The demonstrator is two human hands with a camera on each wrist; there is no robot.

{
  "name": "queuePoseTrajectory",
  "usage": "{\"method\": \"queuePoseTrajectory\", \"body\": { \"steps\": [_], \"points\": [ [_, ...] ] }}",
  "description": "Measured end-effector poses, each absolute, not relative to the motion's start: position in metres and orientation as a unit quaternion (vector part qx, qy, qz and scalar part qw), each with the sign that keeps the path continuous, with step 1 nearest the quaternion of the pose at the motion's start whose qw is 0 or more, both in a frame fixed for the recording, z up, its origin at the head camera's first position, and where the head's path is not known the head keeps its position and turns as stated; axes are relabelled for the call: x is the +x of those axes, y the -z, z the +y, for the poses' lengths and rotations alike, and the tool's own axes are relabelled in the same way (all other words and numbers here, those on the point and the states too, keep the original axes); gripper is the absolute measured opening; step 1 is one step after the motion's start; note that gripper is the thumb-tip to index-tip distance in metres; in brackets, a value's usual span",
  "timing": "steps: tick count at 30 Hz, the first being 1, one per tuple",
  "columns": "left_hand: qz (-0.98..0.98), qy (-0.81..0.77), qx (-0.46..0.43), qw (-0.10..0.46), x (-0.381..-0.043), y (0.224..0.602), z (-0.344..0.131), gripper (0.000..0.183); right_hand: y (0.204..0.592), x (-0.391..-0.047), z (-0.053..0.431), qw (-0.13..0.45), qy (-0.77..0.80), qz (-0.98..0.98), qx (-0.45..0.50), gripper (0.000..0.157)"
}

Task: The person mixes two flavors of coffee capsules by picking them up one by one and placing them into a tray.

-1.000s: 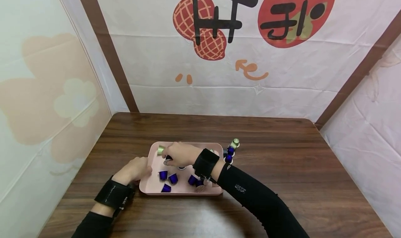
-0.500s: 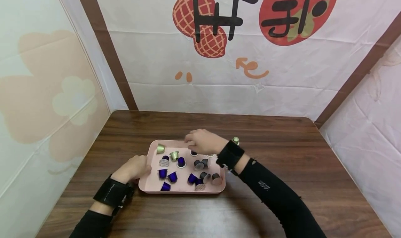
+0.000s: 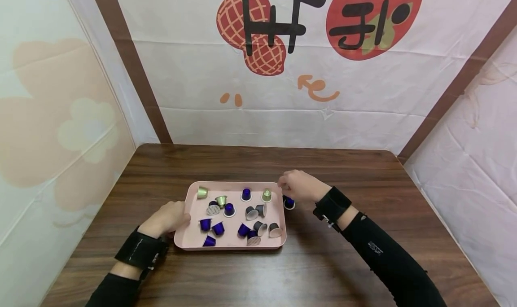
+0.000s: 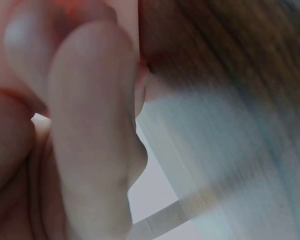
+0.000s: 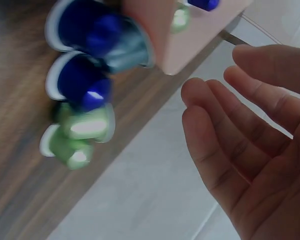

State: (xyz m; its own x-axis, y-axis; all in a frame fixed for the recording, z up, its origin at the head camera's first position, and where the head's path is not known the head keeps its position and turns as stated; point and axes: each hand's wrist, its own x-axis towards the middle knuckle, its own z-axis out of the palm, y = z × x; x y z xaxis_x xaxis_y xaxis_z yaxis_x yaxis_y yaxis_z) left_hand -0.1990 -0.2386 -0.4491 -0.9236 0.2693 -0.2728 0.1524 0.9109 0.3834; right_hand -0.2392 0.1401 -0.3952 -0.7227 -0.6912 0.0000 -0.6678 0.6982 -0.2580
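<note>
My left hand (image 3: pixel 171 215) grips the left rim of a pink tray (image 3: pixel 190 239); in the left wrist view its fingers (image 4: pixel 92 125) lie against the pink edge. In the tray are several coffee capsules: blue ones such as the blue capsule (image 3: pixel 246 195), grey ones such as the grey capsule (image 3: pixel 251 213), and green ones such as the green capsule (image 3: pixel 202 192). Some stand upright, others lie tipped over. My right hand (image 3: pixel 303 186) hovers by the tray's back right corner, fingers loosely bent and holding nothing. Beside it, blue capsules (image 5: pixel 85 87) and light-green capsules (image 5: pixel 87 125) cluster outside the tray.
The tray stands on a brown wooden table (image 3: pixel 343 262). A grey-blue capsule (image 5: pixel 132 47) is beside the tray wall in the right wrist view. Printed cloth (image 3: pixel 258 123) hangs behind the table and at both sides.
My right hand has moved from over the tray's left part, across its back, to beyond its right side, uncovering the capsules below. My left hand has stayed on the rim.
</note>
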Motion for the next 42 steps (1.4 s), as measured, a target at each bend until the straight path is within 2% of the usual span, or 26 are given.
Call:
{"method": "queuePoseTrajectory", "body": {
  "steps": [11, 20, 30, 42],
  "points": [
    [0.963, -0.184, 0.103, 0.169, -0.200, 0.452, -0.239, 0.012, 0.427, -0.228, 0.156, 0.053, 0.076, 0.923, -0.374, 0.016],
    [0.964, -0.183, 0.107, 0.161, -0.199, 0.451, -0.239, 0.011, 0.433, -0.221, 0.160, 0.044, 0.067, 0.919, -0.387, 0.014],
    [0.963, -0.188, 0.110, 0.159, -0.200, 0.455, -0.240, 0.011, 0.437, -0.217, 0.164, 0.092, 0.075, 0.922, -0.368, 0.010],
    [0.963, -0.191, 0.118, 0.150, -0.199, 0.453, -0.241, 0.012, 0.442, -0.218, 0.170, 0.111, 0.074, 0.917, -0.376, 0.013]
  ]
}}
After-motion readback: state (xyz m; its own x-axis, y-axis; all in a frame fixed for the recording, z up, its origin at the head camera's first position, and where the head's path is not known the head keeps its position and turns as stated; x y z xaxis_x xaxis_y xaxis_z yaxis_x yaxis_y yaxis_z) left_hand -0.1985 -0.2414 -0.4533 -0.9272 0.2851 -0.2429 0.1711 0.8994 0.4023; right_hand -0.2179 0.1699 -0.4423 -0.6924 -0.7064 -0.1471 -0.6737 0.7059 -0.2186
